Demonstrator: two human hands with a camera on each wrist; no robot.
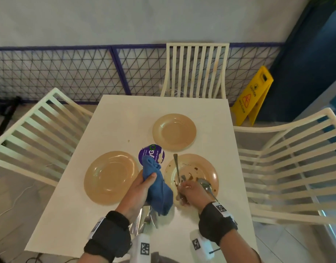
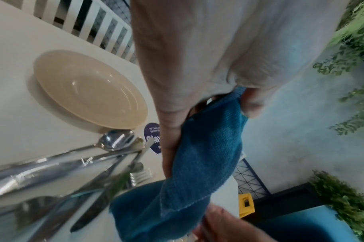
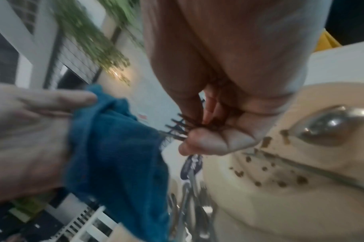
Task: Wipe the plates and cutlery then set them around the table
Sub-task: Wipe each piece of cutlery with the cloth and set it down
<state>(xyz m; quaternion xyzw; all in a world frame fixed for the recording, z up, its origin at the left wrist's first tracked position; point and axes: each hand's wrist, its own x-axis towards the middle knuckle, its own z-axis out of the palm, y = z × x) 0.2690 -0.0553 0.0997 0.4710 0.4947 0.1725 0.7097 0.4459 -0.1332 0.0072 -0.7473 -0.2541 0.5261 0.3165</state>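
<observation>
A pale plain wall (image 1: 144, 19) runs behind, with a dark triangle-mesh panel (image 1: 59, 73) framed in purple along its foot. Three cream slatted chairs stand at the white table (image 1: 114, 118): far (image 1: 195, 69), left (image 1: 36, 133), right (image 1: 288, 168). A yellow caution sign (image 1: 252, 95) stands beside a dark blue column (image 1: 304, 63).
</observation>
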